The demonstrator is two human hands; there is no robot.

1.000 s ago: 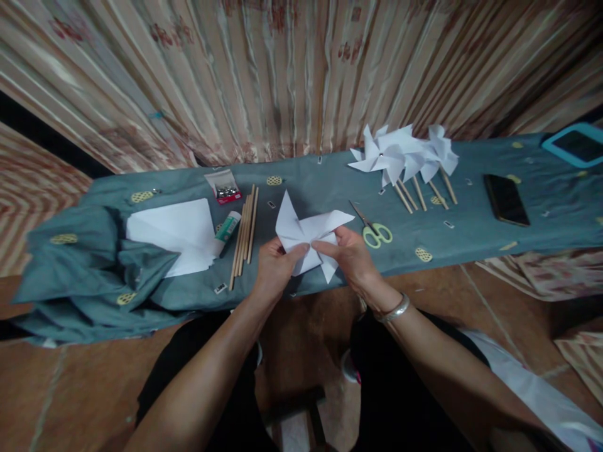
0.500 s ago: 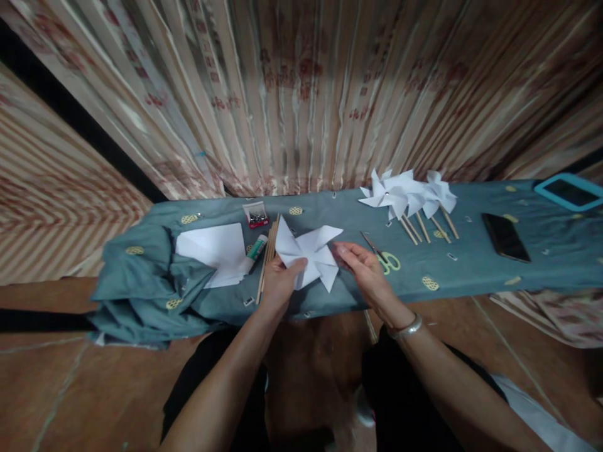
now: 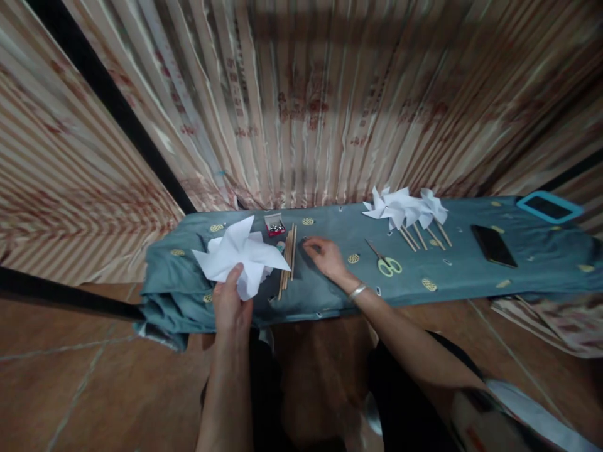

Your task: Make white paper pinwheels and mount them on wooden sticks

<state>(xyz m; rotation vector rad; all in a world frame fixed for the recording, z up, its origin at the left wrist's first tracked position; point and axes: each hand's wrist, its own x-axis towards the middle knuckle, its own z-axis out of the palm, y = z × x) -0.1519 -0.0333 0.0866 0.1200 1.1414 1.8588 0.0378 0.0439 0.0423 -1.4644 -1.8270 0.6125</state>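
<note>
My left hand (image 3: 233,301) grips a white paper pinwheel (image 3: 242,254) with the thumb on its front and the fingers behind. The pinwheel covers much of the white paper stack and nearly all of a green glue stick (image 3: 281,247). My right hand (image 3: 325,256) hovers over the cloth, thumb and fingers drawn together. Whatever may be between its fingertips is too small to make out. Just left of these fingertips lie several thin wooden sticks (image 3: 293,254). A small red-and-white box (image 3: 274,225) of shiny metal pins stands open behind the sticks.
Scissors with light green handles (image 3: 389,267) lie to the right of my right hand. Several finished pinwheels on sticks (image 3: 400,207) rest at the back right. Farther right are a black phone (image 3: 494,245) and a blue-framed device (image 3: 522,201). A curtain (image 3: 306,125) hangs behind the cloth-covered table (image 3: 330,301).
My left hand has carried the pinwheel left, over the paper stack. My right hand has moved left from beside the scissors to near the sticks. The view has shifted slightly.
</note>
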